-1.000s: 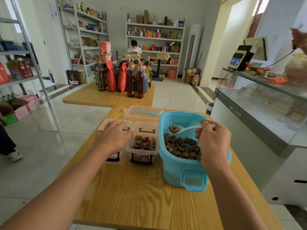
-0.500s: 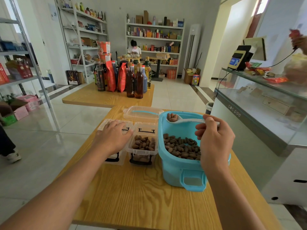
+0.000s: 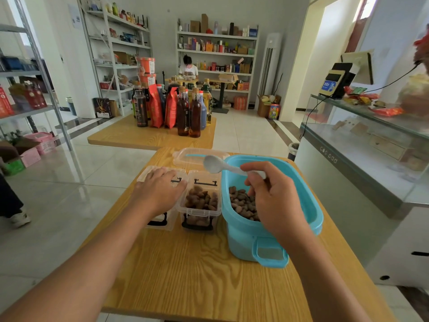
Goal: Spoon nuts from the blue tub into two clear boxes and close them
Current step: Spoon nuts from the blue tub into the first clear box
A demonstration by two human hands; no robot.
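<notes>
A blue tub [image 3: 308,205] of brown nuts [image 3: 243,201] stands at the right of the wooden table [image 3: 197,275]. Left of it sits an open clear box [image 3: 200,201] holding nuts. My right hand [image 3: 271,198] grips a white spoon [image 3: 216,165] by its handle, the bowl turned over above that box's far end. Further left, a second clear box [image 3: 162,219] with its lid on lies under my left hand [image 3: 160,191], which rests flat on the lid. A loose clear lid [image 3: 195,156] lies behind the boxes.
A second wooden table [image 3: 151,135] ahead carries bottles [image 3: 190,112] and red bags. A glass counter [image 3: 362,154] runs along the right. Shelving stands at the left and back walls, where a person [image 3: 188,67] sits. Tiled floor lies to the left.
My right hand lifted the spoon of nuts out of the tub, carried it left over the open box and tipped it. My left hand stayed on the closed box.
</notes>
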